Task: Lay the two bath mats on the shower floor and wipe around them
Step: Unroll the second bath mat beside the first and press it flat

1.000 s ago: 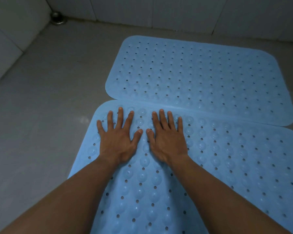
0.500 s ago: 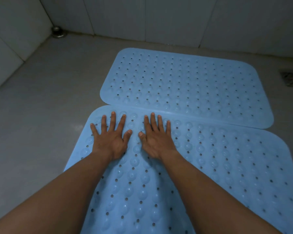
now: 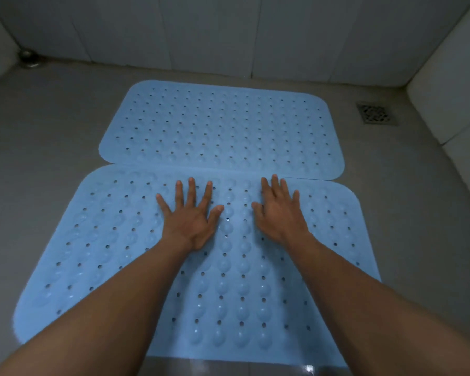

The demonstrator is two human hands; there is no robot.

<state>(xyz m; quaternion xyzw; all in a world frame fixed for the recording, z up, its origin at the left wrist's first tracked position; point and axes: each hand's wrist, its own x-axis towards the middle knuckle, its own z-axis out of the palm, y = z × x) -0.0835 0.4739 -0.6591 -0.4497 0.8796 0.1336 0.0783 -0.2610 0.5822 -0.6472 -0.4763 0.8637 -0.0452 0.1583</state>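
Two light blue bath mats with holes and bumps lie flat on the grey shower floor [image 3: 46, 137]. The far mat [image 3: 223, 128] sits near the back wall. The near mat [image 3: 106, 240] lies in front of it, and their long edges meet. My left hand [image 3: 192, 215] presses palm down on the near mat close to its far edge, fingers spread. My right hand [image 3: 278, 210] lies flat on the same mat a little to the right, also with fingers apart. Neither hand holds anything.
A square metal floor drain [image 3: 376, 113] is at the right, beside the tiled right wall [image 3: 451, 77]. A round metal fitting [image 3: 29, 58] sits in the far left corner. Tiled walls close the back and left.
My hands have slid apart on the near mat, the right one moving further right. The view has pulled back, so both mats and the drain now show.
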